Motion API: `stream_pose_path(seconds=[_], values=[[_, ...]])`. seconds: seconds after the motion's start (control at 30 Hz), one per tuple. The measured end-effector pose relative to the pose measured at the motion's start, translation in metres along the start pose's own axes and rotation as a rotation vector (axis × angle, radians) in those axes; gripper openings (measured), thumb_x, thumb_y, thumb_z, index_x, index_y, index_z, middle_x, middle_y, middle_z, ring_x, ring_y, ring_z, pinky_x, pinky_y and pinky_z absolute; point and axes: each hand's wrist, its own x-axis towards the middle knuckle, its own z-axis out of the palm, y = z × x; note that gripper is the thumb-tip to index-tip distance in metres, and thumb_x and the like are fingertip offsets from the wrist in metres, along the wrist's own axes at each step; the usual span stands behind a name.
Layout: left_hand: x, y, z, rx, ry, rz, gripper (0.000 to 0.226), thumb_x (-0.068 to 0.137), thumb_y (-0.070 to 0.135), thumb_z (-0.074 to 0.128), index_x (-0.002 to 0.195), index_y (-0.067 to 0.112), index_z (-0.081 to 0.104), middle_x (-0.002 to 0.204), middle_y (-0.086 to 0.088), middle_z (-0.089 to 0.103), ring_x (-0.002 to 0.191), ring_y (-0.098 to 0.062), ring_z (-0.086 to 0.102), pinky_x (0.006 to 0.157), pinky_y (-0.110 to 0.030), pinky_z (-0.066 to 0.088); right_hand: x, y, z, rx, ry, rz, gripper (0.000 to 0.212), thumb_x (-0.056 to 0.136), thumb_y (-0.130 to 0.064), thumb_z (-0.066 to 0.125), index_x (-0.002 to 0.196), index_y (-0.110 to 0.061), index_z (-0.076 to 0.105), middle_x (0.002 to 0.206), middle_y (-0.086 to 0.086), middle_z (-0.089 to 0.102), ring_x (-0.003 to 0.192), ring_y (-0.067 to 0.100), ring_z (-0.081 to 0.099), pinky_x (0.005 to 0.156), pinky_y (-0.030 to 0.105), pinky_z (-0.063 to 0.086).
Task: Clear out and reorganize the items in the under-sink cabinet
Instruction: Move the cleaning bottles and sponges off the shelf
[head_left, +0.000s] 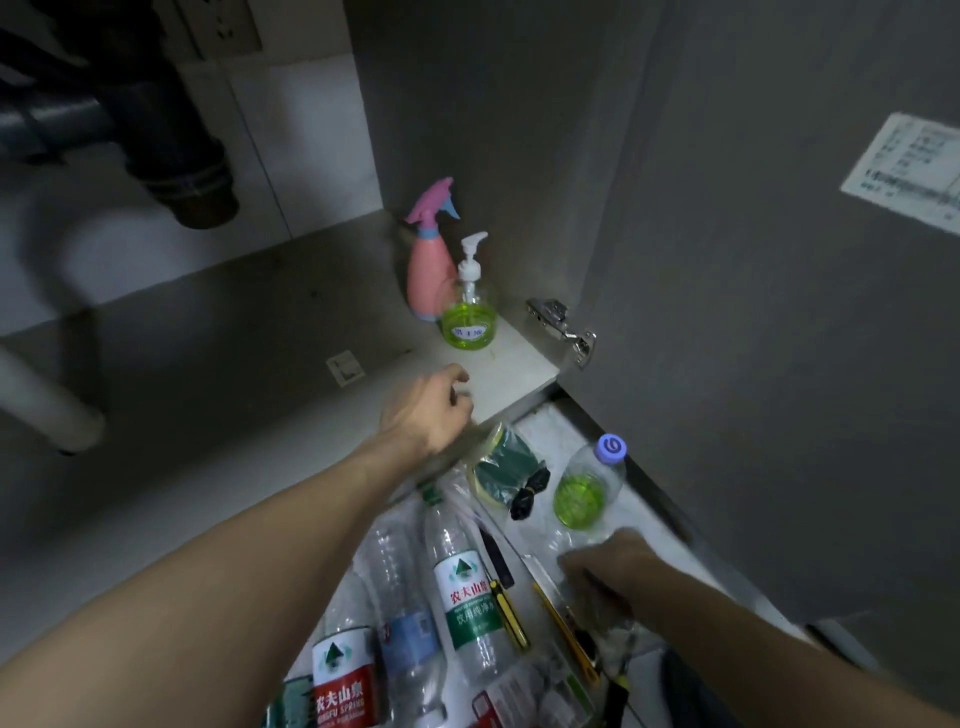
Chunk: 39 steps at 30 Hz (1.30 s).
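Inside the under-sink cabinet, a pink spray bottle (427, 270) and a pump bottle of green soap (467, 325) stand in the right rear corner of the cabinet floor (234, 332). My left hand (427, 410) hovers over the cabinet's front edge with fingers loosely curled and nothing visible in them. My right hand (608, 569) reaches down onto the floor outside, at the base of a clear bottle with a purple cap and green liquid (587, 488). Its fingers are hidden, so I cannot tell whether it grips anything.
On the floor outside lie several empty water bottles (462, 587), a bagged green sponge (501, 467), a black bundle (530, 493) and two yellow utility knives (511, 616). A dark drain pipe (182, 156) hangs at upper left; a white pipe (47, 405) crosses low left. The open cabinet door (779, 312) stands on the right.
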Motion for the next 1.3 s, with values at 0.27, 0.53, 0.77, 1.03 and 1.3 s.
stream_pose_path(seconds=[0.27,0.53,0.77,1.03,1.3], values=[[0.052,-0.048,-0.084,-0.137,0.089,-0.118,0.034,0.088,0.031,0.050,0.118,0.020,0.061,0.120,-0.014,0.065,0.108,-0.034,0.064,0.090,-0.042,0.053,-0.008,-0.212,0.011,-0.444,0.310,-0.832,0.013,0.087,-0.028,0.059,0.100,-0.024,0.062,0.107,0.006,0.069,0.100,0.031,0.065,0.087,0.040,0.053],[0.119,-0.059,-0.090,-0.295,0.405,-0.093,0.043,0.087,0.013,0.057,0.130,0.013,0.059,0.127,-0.011,0.061,0.115,-0.029,0.060,0.099,-0.041,0.048,0.044,-0.321,0.019,-0.631,0.409,-0.939,0.063,0.089,-0.035,0.064,0.147,-0.031,0.039,0.147,0.007,0.032,0.130,0.034,0.046,0.096,0.043,0.050],[0.195,-0.018,-0.110,-0.226,0.276,0.039,0.041,0.088,0.030,0.060,0.122,0.008,0.062,0.117,-0.015,0.066,0.104,-0.031,0.064,0.081,-0.038,0.053,0.077,-0.274,0.000,-0.297,0.584,-1.325,0.009,0.096,-0.022,0.058,0.103,-0.018,0.053,0.107,0.005,0.046,0.098,0.027,0.053,0.075,0.042,0.047],[0.191,-0.006,-0.093,-0.413,0.475,-0.033,0.020,0.089,0.018,0.070,0.104,0.005,0.070,0.099,-0.014,0.070,0.094,-0.030,0.065,0.080,-0.037,0.053,0.075,-0.247,-0.011,-0.218,0.571,-1.407,0.021,0.096,-0.051,0.055,0.097,-0.030,0.054,0.097,-0.012,0.051,0.090,0.014,0.056,0.071,0.033,0.045],[0.048,0.000,-0.112,-0.523,0.538,-0.097,0.018,0.090,0.020,0.065,0.106,0.017,0.058,0.103,-0.006,0.067,0.092,-0.023,0.063,0.079,-0.035,0.051,0.023,-0.238,0.005,-0.197,0.418,-1.234,0.020,0.083,-0.042,0.072,0.082,-0.029,0.057,0.084,-0.011,0.062,0.076,0.012,0.060,0.068,0.036,0.049]])
